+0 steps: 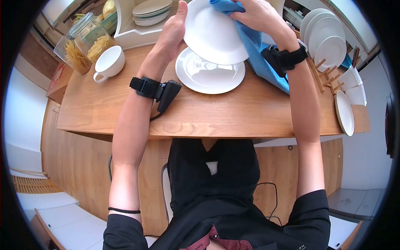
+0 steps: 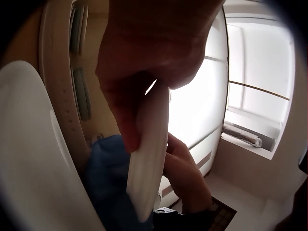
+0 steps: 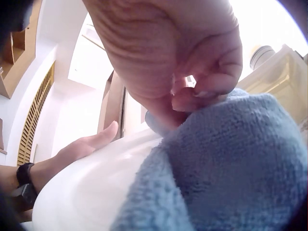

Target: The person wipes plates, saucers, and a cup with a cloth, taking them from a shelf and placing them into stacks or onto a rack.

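My left hand (image 1: 171, 33) grips a white plate (image 1: 210, 35) by its left edge, thumb along the rim. Seen edge-on in the left wrist view, the plate (image 2: 150, 144) lies between the thumb and fingers. At its far right rim, my right hand (image 1: 263, 18) pinches a blue cloth (image 1: 260, 62) against the plate. The cloth drapes down past the plate's right side to the table, and its thick folds (image 3: 240, 159) fill much of the right wrist view. Below the held plate, another white plate (image 1: 210, 81) lies on the wooden table, partly covered in the head view.
A white cup (image 1: 110, 62) and clear pasta containers (image 1: 91, 39) stand on the left. Behind is a white rack (image 1: 139, 38) with stacked dishes. On the right, several plates (image 1: 330, 48) stand upright near a wooden rack (image 1: 327, 77); another plate (image 1: 344, 112) leans by the table edge.
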